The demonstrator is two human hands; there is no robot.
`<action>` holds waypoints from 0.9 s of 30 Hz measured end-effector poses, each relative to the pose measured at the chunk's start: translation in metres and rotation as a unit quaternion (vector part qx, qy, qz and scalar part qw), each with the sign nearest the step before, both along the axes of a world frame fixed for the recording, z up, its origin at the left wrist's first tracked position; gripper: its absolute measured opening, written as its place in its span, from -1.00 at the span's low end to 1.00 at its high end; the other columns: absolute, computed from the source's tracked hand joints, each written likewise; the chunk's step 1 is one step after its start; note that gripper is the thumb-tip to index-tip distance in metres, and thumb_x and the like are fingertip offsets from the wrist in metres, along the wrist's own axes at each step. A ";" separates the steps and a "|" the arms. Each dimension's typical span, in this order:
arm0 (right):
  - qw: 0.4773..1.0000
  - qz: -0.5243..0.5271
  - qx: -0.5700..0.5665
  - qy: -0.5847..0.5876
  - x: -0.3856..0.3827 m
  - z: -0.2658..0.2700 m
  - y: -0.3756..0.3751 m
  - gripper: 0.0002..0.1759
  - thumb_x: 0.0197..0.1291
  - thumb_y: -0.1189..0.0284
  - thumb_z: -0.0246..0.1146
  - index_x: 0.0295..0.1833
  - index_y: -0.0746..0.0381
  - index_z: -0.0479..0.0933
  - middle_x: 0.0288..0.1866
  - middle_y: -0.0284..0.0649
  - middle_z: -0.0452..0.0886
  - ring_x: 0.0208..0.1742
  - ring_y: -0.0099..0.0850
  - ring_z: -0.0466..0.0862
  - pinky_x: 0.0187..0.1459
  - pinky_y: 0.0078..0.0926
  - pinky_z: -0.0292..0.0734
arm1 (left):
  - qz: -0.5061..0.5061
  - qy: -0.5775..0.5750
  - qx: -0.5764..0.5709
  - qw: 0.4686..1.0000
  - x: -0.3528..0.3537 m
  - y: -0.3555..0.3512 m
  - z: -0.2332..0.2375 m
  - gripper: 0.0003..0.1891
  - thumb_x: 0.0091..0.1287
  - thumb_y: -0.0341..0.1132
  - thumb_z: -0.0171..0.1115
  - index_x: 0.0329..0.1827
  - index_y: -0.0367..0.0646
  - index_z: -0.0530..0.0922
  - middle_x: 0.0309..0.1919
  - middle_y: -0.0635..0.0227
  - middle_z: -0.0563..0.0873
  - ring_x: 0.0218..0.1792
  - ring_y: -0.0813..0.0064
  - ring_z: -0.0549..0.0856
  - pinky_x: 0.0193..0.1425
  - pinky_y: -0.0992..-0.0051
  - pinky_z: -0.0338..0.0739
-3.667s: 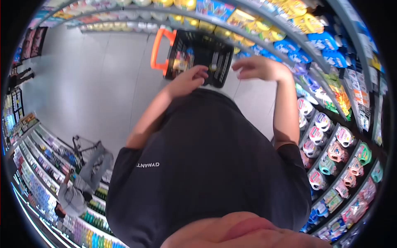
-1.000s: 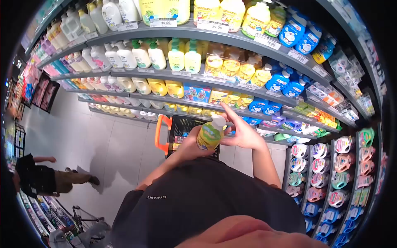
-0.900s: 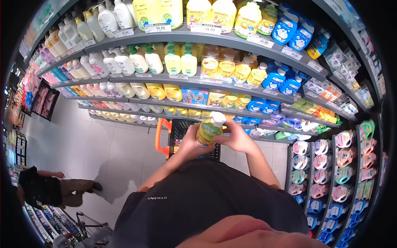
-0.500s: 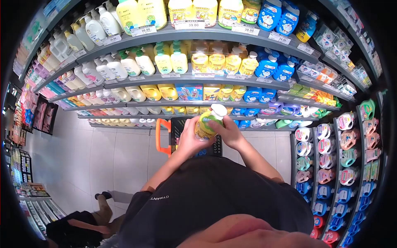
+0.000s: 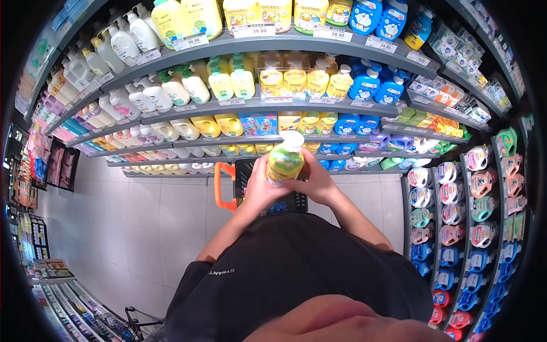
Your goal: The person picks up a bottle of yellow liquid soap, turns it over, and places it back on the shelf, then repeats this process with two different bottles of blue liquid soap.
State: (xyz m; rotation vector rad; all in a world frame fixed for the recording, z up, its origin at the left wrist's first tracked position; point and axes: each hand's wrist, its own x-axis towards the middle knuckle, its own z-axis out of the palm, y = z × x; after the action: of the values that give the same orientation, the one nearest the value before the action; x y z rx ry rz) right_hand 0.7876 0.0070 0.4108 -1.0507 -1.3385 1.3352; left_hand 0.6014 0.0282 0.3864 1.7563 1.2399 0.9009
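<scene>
Between my two hands is a green and yellow pump bottle (image 5: 286, 162) with a white pump top, held in front of my chest. My left hand (image 5: 263, 183) wraps its left side, and my right hand (image 5: 316, 181) grips its right side with the thumb low across the front. Some right-hand fingers are hidden behind the bottle. Below and behind the hands stands a dark shopping cart (image 5: 244, 171) with an orange handle (image 5: 223, 185) at its left; the hands cover part of it.
Ahead, curved shelves (image 5: 239, 43) carry rows of white, yellow and blue pump bottles with price tags. On the right, another rack (image 5: 405, 216) holds detergent bottles. Tiled floor (image 5: 142, 228) extends to the left, with product displays (image 5: 34, 239) at the far left.
My right thumb has moved from the upper front of the bottle down to its lower front. The bottle now stands more upright toward me. The person at lower left has gone from view.
</scene>
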 end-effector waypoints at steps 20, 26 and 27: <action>0.901 -0.237 0.338 -0.132 0.130 0.199 0.146 -0.25 0.04 0.28 0.65 0.28 0.26 0.44 0.12 -0.18 0.70 0.14 -0.42 0.69 0.19 -0.40 0.61 | -0.163 -0.138 -0.075 0.974 -0.021 -0.003 -0.004 -0.24 0.50 -0.46 0.13 0.70 -0.15 -0.03 0.50 0.08 0.39 0.12 0.39 0.70 0.24 0.38 0.58; 0.878 -0.240 0.391 -0.138 0.148 0.223 0.225 -0.43 0.13 0.54 0.49 0.27 0.22 0.50 0.14 -0.26 0.64 0.17 -0.47 0.62 0.19 -0.48 0.57 | -0.142 -0.165 -0.095 0.971 -0.042 -0.006 -0.018 -0.25 0.55 -0.40 0.12 0.70 -0.20 -0.06 0.40 0.08 0.47 0.06 0.46 0.68 0.26 0.41 0.55; 0.888 -0.203 0.385 -0.148 0.158 0.223 0.243 -0.48 0.13 0.53 0.49 0.22 0.22 0.54 0.08 -0.30 0.65 0.13 -0.50 0.62 0.16 -0.49 0.57 | -0.138 -0.169 -0.105 0.970 -0.045 -0.007 -0.021 -0.25 0.55 -0.39 0.12 0.70 -0.20 -0.06 0.38 0.10 0.49 0.04 0.47 0.68 0.25 0.41 0.56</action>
State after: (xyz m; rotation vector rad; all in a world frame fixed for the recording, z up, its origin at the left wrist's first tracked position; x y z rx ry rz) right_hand 0.9460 0.2502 0.6335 -0.9028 -1.5632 0.2643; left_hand 0.5562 0.0213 0.3651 1.4866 0.8148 0.8300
